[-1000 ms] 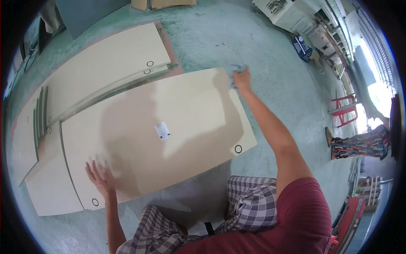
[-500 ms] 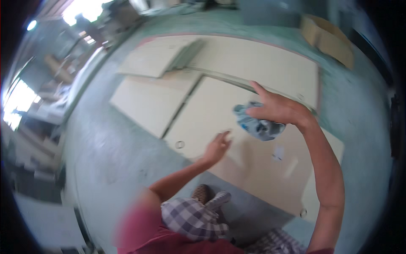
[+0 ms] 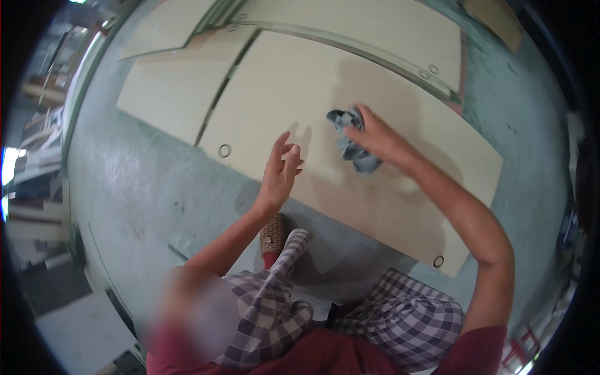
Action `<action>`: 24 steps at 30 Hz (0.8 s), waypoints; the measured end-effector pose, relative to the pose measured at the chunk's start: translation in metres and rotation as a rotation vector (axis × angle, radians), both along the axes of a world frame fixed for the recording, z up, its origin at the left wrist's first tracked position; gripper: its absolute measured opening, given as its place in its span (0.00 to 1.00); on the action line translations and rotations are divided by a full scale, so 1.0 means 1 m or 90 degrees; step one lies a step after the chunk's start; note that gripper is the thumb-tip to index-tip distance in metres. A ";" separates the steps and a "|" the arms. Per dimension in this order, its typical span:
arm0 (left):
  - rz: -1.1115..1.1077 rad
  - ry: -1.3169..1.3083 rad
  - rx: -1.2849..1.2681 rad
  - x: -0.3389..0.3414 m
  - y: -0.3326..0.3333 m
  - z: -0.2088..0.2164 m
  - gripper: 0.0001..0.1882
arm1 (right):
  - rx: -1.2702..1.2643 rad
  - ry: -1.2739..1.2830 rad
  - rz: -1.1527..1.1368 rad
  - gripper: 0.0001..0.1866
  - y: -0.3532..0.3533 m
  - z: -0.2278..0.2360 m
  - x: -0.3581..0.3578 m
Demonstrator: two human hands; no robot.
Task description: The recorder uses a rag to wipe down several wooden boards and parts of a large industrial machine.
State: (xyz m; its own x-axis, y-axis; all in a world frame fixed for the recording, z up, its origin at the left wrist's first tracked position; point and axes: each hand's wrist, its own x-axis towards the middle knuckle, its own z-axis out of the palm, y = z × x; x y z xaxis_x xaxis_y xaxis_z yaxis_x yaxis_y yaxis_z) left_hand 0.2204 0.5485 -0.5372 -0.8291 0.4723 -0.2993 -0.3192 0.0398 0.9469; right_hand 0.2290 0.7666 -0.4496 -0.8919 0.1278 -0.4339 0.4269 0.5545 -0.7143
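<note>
My right hand (image 3: pixel 375 139) is closed round a crumpled grey-blue cloth (image 3: pixel 355 142), held over the right half of a large cream panel (image 3: pixel 250 106). I cannot tell whether the cloth touches the surface. Nothing is in my left hand (image 3: pixel 281 172), whose fingers are apart and partly bent above the panel's near edge. A dark ring (image 3: pixel 224 150) marks the panel's near left corner, and another dark ring (image 3: pixel 439 261) marks its near right corner.
More cream panels lie beyond: a left panel (image 3: pixel 169 94) across a dark gap, a far panel (image 3: pixel 362 31), and a stacked panel (image 3: pixel 165 28) at far left. A cardboard box (image 3: pixel 497 22) stands far right. My shoe (image 3: pixel 272 234) is on the grey-green floor (image 3: pixel 144 187) by the near edge.
The view has tilted down, so the panels sit higher in it. My right hand has closed more tightly round the cloth; its raised finger has come down. My left hand's fingers point more upward.
</note>
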 end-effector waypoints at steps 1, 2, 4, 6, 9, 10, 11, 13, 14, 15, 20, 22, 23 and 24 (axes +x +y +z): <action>0.004 0.161 -0.016 0.003 0.013 0.000 0.32 | 0.008 -0.005 -0.025 0.28 0.006 -0.014 0.019; -0.018 0.154 -0.004 0.011 0.032 0.000 0.32 | -0.172 -0.003 -0.108 0.25 0.010 -0.029 0.036; -0.148 0.468 -0.020 0.027 0.073 0.003 0.34 | -0.350 0.010 -0.206 0.22 0.021 -0.049 0.057; -0.169 0.464 -0.034 0.033 0.107 -0.008 0.35 | -0.760 -0.054 -0.369 0.18 0.029 -0.061 0.067; -0.194 0.478 0.044 -0.003 0.135 -0.032 0.32 | -0.736 -0.056 -0.325 0.20 0.055 -0.054 0.073; -0.208 0.506 0.031 -0.017 0.152 -0.034 0.31 | -0.654 -0.076 -0.273 0.22 0.076 -0.048 0.078; -0.218 0.540 0.004 -0.036 0.165 -0.032 0.31 | -0.262 0.016 -0.183 0.23 0.091 -0.045 0.079; -0.211 0.585 -0.069 -0.066 0.198 -0.029 0.30 | 0.379 0.188 -0.043 0.26 0.134 -0.046 0.090; -0.203 0.583 -0.070 -0.075 0.213 -0.032 0.30 | 0.626 0.274 0.002 0.27 0.156 -0.051 0.099; -0.190 0.680 -0.087 -0.085 0.216 -0.040 0.30 | 0.613 0.283 0.013 0.27 0.162 -0.063 0.103; -0.123 0.721 -0.102 -0.082 0.158 -0.060 0.28 | 0.789 0.168 -0.044 0.27 0.157 -0.074 0.122; -0.074 0.635 -0.210 -0.073 0.102 -0.063 0.28 | 0.792 0.172 -0.034 0.26 0.150 -0.065 0.128; -0.031 0.620 -0.241 -0.071 0.066 -0.070 0.28 | 0.802 0.166 -0.036 0.26 0.146 -0.062 0.129; 0.013 0.605 -0.274 -0.072 0.030 -0.081 0.28 | 0.810 0.160 -0.038 0.26 0.143 -0.061 0.127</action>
State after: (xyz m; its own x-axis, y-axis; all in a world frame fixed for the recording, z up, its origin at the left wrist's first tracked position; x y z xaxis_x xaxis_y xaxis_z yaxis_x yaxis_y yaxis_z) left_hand 0.1487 0.5781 -0.6183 -0.8174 0.4642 0.3411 0.5462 0.4363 0.7150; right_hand 0.3562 0.9092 -0.5106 -0.9096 0.3654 0.1977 0.4056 0.8840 0.2325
